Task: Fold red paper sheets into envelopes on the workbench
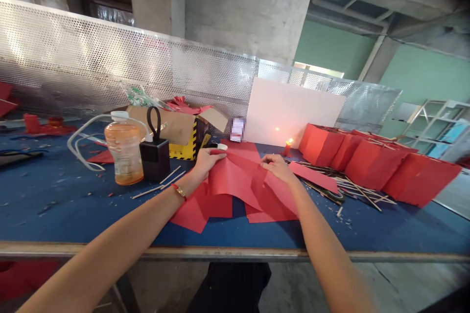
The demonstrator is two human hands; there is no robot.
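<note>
Both my arms reach across the blue table point(66, 195). My left hand point(206, 160) is closed on the far left edge of a red paper sheet point(235, 176) that lies partly folded on top of other red sheets point(205, 208). My right hand point(276, 165) pinches the same sheet's upper right edge. A red bracelet shows on my left wrist.
A bottle of orange liquid point(124, 150), a black holder with scissors point(154, 152) and an open cardboard box point(179, 129) stand at the left. A lit candle point(288, 146), a white board point(293, 110), a row of red paper bags point(370, 161) and thin sticks point(352, 188) lie right.
</note>
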